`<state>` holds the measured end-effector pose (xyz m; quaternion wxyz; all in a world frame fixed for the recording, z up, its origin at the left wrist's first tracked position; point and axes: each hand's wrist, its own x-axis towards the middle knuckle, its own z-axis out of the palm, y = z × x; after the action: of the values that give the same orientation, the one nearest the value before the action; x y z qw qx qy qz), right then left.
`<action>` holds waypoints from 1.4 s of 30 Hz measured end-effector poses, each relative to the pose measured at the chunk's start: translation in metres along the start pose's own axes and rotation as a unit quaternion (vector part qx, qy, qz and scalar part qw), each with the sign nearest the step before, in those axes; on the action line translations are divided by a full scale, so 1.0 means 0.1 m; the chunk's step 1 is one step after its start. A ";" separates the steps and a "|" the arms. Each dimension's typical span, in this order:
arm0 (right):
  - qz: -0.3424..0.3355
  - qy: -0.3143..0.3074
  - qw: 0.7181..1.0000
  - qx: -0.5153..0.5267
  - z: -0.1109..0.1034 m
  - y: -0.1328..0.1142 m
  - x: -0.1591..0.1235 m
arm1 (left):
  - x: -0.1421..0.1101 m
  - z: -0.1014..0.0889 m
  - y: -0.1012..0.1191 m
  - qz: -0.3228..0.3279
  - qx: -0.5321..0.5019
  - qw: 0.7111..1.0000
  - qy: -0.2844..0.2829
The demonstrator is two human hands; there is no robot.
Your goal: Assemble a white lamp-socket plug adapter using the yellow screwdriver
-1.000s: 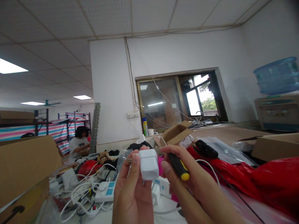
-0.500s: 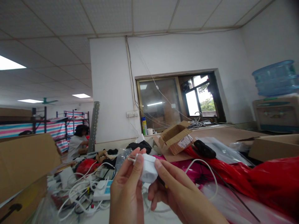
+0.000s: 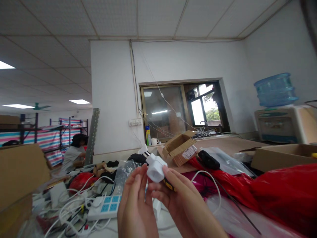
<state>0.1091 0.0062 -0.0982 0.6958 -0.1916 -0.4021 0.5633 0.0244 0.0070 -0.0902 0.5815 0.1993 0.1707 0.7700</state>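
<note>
Both my hands hold a small white plug adapter up in front of me, its metal prongs pointing up and left. My left hand pinches its left side with fingers closed. My right hand grips its right side and also holds a black and yellow screwdriver, mostly hidden under the fingers. Below my hands lies a white power strip with blue sockets among tangled white cables.
Cardboard boxes stand at the left, behind the adapter and at the right. Red plastic bags cover the right side. A water dispenser stands far right. Another person sits at the far left.
The adapter turned in my hands, prongs now up and left. The screwdriver handle, plainly visible a second ago, is now tucked under my right fingers. The camera view shifted to the right.
</note>
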 end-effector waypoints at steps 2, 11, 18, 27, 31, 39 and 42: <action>-0.010 0.017 1.000 0.005 -0.03 0.00 0.02 | -0.01 0.00 -0.08 0.026 0.017 0.999 -0.011; -0.075 -0.012 0.989 -0.128 -0.24 0.06 0.09 | 0.21 -0.29 -0.30 -0.039 0.049 0.996 -0.059; -0.085 -0.015 0.964 -0.252 -0.30 0.06 0.14 | 0.22 -0.27 -0.18 -0.051 0.090 0.993 -0.050; -0.137 0.003 0.909 -0.394 -0.20 0.05 0.02 | 0.08 -0.09 -0.01 -0.095 0.116 0.989 0.003; -0.171 0.000 0.880 -0.443 -0.23 0.07 0.06 | 0.11 -0.10 0.04 -0.138 0.064 0.988 -0.009; -0.269 0.091 0.831 -0.478 -0.13 -0.10 -0.11 | 0.23 -0.19 0.02 -0.152 -0.029 0.988 -0.028; -0.353 0.173 0.817 -0.422 0.01 -0.18 -0.37 | 0.22 -0.17 0.08 -0.135 -0.040 0.990 -0.031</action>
<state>0.1185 -0.0337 -0.0970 0.7560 -0.4058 -0.5134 0.0114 0.0042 0.0258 -0.0985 0.6927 0.1745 0.1472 0.6842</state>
